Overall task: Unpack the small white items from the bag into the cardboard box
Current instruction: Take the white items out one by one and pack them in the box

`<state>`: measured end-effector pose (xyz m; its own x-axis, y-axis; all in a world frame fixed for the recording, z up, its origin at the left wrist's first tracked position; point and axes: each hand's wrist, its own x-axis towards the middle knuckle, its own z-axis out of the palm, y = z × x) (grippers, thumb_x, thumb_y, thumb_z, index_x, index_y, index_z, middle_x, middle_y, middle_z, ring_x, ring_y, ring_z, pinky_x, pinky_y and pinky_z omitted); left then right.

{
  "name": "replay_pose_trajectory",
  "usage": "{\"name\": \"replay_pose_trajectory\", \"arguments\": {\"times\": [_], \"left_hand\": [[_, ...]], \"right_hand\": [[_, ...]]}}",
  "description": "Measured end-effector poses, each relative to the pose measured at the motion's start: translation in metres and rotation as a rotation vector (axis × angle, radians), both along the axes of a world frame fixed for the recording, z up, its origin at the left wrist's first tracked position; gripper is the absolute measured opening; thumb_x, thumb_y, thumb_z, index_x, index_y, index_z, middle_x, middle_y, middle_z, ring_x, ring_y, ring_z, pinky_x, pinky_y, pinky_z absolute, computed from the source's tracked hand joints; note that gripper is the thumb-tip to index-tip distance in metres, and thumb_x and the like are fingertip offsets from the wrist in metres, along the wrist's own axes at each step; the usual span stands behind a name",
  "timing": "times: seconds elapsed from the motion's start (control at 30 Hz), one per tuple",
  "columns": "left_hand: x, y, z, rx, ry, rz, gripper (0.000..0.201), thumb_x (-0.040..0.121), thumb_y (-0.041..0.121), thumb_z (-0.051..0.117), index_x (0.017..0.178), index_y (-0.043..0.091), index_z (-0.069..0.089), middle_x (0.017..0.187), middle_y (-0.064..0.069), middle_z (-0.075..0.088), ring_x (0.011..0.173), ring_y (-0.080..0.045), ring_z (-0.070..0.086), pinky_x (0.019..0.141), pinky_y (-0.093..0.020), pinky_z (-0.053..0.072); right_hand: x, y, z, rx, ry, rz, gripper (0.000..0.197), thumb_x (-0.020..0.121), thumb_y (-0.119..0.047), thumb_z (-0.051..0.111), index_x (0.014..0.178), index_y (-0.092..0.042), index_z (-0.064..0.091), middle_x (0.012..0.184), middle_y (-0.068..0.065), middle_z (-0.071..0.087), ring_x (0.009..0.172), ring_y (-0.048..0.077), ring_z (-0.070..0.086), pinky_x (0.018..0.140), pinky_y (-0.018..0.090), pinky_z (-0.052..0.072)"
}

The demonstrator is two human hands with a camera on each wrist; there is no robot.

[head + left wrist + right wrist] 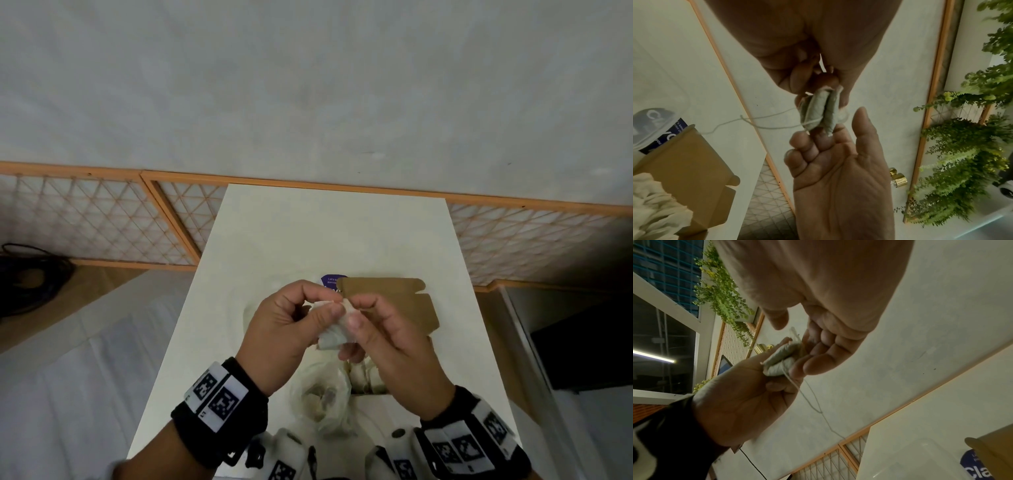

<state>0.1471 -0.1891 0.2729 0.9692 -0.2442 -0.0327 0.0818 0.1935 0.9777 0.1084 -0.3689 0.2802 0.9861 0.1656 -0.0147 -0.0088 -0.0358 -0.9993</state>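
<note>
The left hand and right hand both pinch one small white item above the table, string dangling. Below sits the clear bag with more inside; right of it, the open cardboard box holds several too.

Beyond the grip, the far half of the white table lies bare and open. Just right of it the cardboard box raises its flap, blocking that side. Directly below sits the crumpled clear bag; a loose string trails from the pinch toward the box
</note>
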Motion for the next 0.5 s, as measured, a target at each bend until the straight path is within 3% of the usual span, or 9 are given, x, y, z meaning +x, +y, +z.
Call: {"name": "replay_pose_trajectory", "arguments": {"times": [0.13, 0.23, 0.3, 0.4, 0.5], "left_hand": [[0.003, -0.001, 0.0, 0.003, 0.015, 0.025, 0.011, 0.086, 0.019, 0.079, 0.096, 0.017, 0.073, 0.086, -0.002, 0.066, 0.056, -0.009, 0.054, 0.052, -0.019, 0.044], [0.004, -0.002, -0.008, -0.021, 0.022, -0.024, 0.021, 0.084, 0.023, 0.082, 0.102, 0.02, 0.073, 0.089, 0.003, 0.063, 0.073, -0.02, 0.06, 0.062, -0.029, 0.05], [0.004, -0.002, -0.013, -0.026, 0.017, -0.039, 0.025, 0.082, 0.023, 0.081, 0.104, 0.016, 0.073, 0.087, 0.003, 0.064, 0.075, -0.021, 0.057, 0.067, -0.029, 0.051], [0.004, 0.002, -0.027, 0.091, 0.05, 0.011, 0.021, 0.081, 0.02, 0.083, 0.101, 0.017, 0.075, 0.084, 0.005, 0.066, 0.069, -0.017, 0.05, 0.062, -0.018, 0.047], [0.001, 0.012, -0.05, 0.293, 0.092, 0.027, 0.013, 0.086, 0.017, 0.083, 0.094, 0.025, 0.076, 0.084, 0.006, 0.07, 0.068, -0.016, 0.052, 0.065, -0.018, 0.049]], "right_hand": [[-0.002, 0.002, -0.007, -0.018, 0.04, 0.073, 0.018, 0.1, -0.032, 0.066, 0.117, -0.027, 0.068, 0.102, 0.006, 0.077, 0.08, 0.021, 0.071, 0.073, 0.033, 0.059], [-0.002, -0.001, -0.016, -0.032, 0.043, 0.064, 0.021, 0.098, -0.026, 0.069, 0.119, -0.024, 0.07, 0.103, 0.01, 0.077, 0.085, 0.027, 0.071, 0.078, 0.039, 0.061], [-0.003, -0.008, -0.017, -0.067, 0.046, 0.048, 0.017, 0.099, -0.027, 0.071, 0.115, -0.027, 0.072, 0.103, 0.009, 0.077, 0.09, 0.027, 0.073, 0.083, 0.045, 0.062], [-0.007, -0.032, -0.02, -0.137, 0.062, -0.027, 0.019, 0.096, -0.03, 0.072, 0.115, -0.027, 0.075, 0.106, 0.002, 0.078, 0.097, 0.023, 0.075, 0.087, 0.041, 0.063], [-0.012, -0.069, -0.034, -0.28, 0.083, -0.098, 0.024, 0.092, -0.044, 0.074, 0.113, -0.034, 0.074, 0.105, 0.001, 0.077, 0.097, 0.03, 0.073, 0.085, 0.045, 0.062]]}}
